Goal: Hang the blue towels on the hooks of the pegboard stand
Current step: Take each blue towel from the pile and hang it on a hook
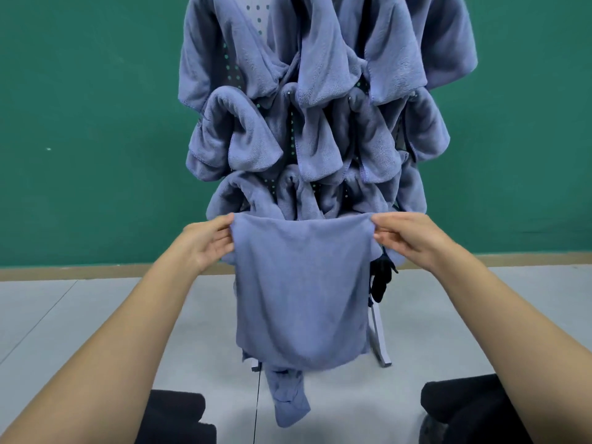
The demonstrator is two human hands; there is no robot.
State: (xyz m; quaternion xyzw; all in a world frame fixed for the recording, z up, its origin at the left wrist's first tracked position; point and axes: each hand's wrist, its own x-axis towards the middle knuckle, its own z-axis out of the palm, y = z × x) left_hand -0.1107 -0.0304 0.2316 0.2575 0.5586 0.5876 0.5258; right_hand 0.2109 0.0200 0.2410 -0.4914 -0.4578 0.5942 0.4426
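**Head view: one blue towel stretched between both hands, right in front of the loaded stand**

From my seat here I see the left hand pinching the upper left corner of a blue towel, thumb and fingers closed on the hem. The right hand does the same at the upper right corner, so the top edge runs taut and level between them. The cloth hangs flat below, its lower edge ending above the floor.

Just behind it is the pegboard stand, nearly buried. Hung towels bunch in rows down its face, and only patches of dotted board peek through. I can make out a hook tip poking from the folds in the middle row.

Lower down, another towel dangles in a twisted strip beneath the held one. A black object hangs at the right side of the stand, just above the white leg; what it is, I cannot tell. There is a green wall behind, and dark trouser knees show at the bottom.
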